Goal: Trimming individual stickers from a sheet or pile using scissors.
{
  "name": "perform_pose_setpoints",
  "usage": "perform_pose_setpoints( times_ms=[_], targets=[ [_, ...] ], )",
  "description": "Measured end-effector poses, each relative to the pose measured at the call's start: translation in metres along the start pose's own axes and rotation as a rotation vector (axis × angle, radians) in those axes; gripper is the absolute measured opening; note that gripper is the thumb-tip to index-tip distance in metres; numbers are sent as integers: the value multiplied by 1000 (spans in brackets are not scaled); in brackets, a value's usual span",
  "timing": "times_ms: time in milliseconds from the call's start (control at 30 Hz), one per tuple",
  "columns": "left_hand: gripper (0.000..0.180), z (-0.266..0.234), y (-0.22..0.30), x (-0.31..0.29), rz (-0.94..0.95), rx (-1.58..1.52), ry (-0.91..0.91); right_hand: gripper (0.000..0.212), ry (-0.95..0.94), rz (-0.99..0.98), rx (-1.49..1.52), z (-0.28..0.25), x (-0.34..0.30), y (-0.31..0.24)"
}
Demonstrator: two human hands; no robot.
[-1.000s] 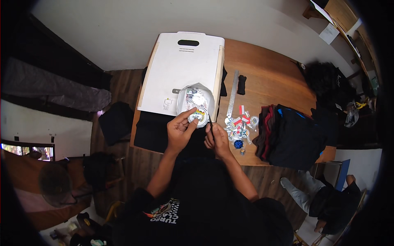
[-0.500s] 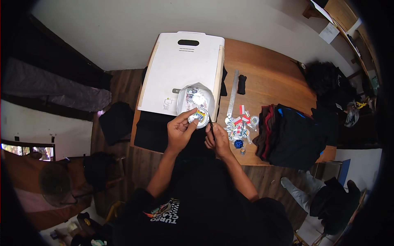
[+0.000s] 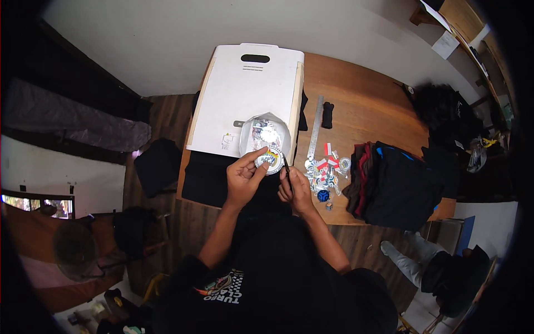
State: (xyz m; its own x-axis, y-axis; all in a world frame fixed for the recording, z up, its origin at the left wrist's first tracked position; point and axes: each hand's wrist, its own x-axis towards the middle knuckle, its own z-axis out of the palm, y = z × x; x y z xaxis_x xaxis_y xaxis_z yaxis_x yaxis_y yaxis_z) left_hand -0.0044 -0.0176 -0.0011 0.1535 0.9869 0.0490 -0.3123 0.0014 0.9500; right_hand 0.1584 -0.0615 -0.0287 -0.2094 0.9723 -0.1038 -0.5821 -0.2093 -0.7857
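Between the thumb and fingers of my left hand [image 3: 243, 177] is a round white sticker or printed disc [image 3: 272, 161] with a coloured picture. My right hand [image 3: 296, 186] is closed around a slim black pointed tool [image 3: 286, 162], whose tip lies along the disc's right edge. Whether the tool has two blades I cannot make out. Just beyond both hands, a pale bowl-like bag or container [image 3: 285, 132] holds small shiny printed pieces. It rests on the near end of a large white panel-topped machine [image 3: 250, 92]; black cloth [image 3: 208, 175] lies nearer me.
On the wooden table [image 3: 361, 94] are a metal ruler [image 3: 316, 128], a small black item [image 3: 328, 114], a heap of cut printed pieces [image 3: 322, 173] and a blue round piece [image 3: 323, 195]. Folded dark clothes [image 3: 403, 186] stand at the right. Another person [image 3: 445, 273] is at lower right.
The black tool's tip has shifted slightly along the disc's edge, and the disc has tilted a little. Both hands stay almost in place. The other person has moved slightly.
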Motion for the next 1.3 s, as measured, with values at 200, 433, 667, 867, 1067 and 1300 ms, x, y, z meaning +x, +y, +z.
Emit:
perform_pose_setpoints(
  times_ms=[200,433,667,867,1067,1300],
  targets=[
    [36,0,0,0,-16,-7,-8,38,6,7,-16,-1,0,2],
    [37,0,-2,8,25,-11,-3,38,25,5,10,-9,3,9],
    [42,-16,-13,19,68,40,101,38,156,-92,-155,-13,14,13],
    [43,-5,-12,14,58,56,90,34,113,-55,-125,-17,25,13],
    [44,-7,-21,4,41,70,46,26,230,-97,-375,-14,40,8],
    [39,-29,-48,-19,20,286,104,11,427,-134,-438,-23,15,48]
  ],
)
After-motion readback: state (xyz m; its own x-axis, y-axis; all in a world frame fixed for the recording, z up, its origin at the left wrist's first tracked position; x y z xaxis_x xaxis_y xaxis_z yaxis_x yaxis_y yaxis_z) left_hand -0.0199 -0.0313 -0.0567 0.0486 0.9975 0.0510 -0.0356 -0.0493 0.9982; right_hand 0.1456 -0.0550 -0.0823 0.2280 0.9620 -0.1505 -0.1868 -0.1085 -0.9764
